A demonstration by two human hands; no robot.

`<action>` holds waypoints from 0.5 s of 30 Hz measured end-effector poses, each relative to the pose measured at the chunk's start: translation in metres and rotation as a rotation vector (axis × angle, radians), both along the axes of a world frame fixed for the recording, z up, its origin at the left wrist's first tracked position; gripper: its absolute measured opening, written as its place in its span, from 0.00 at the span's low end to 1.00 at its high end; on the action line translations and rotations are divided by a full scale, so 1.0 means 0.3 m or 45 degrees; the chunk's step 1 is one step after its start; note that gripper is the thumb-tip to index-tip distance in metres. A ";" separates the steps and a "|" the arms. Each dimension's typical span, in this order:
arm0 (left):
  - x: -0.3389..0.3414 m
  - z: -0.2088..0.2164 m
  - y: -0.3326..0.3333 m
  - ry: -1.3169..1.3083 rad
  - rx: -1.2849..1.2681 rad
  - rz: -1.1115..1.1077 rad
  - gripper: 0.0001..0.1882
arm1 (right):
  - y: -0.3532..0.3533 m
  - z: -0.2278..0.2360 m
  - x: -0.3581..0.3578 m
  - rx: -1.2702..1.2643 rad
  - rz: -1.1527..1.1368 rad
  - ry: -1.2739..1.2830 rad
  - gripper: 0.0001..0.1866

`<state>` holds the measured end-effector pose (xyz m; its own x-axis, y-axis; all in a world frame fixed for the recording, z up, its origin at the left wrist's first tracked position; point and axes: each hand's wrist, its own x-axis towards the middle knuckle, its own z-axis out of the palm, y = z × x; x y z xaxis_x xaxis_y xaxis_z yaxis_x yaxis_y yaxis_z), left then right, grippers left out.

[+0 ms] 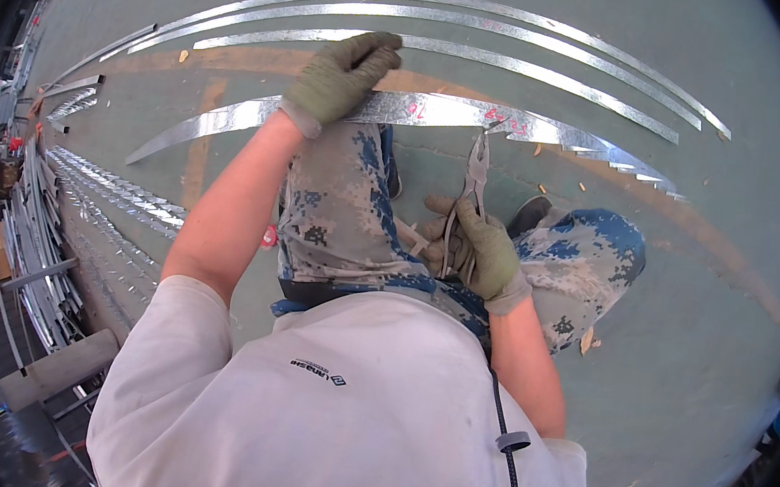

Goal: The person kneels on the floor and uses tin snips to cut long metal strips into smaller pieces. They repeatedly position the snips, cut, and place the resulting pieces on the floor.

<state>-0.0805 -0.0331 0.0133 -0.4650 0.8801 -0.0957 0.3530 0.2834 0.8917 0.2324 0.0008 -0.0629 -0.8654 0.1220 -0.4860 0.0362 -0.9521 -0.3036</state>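
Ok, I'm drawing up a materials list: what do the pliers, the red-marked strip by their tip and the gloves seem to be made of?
Pliers: probably bare steel, dull grey, with a metallic sheen on the head.
Strip: thin sheet metal, likely galvanised steel, going by its bright, speckled glare; aluminium is possible.
Gloves: apparently olive-green fabric, matte and creased; any coating is unclear.

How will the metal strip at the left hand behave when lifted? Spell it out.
The metal strip at the left hand would probably flex, being long and narrow. Its shiny, smooth-looking face suggests it may slip against a glove. It seems unlikely to roll, given its flat shape.
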 end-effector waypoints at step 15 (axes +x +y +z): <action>-0.188 0.006 -0.283 0.264 -0.457 0.180 0.26 | -0.021 0.030 -0.014 0.279 0.132 -0.260 0.24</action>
<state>-0.1370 -0.1180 0.0150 -0.6200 0.7344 -0.2761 0.4496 0.6209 0.6422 0.2282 -0.0055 -0.0538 -0.7660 0.1592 -0.6228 0.2112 -0.8528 -0.4777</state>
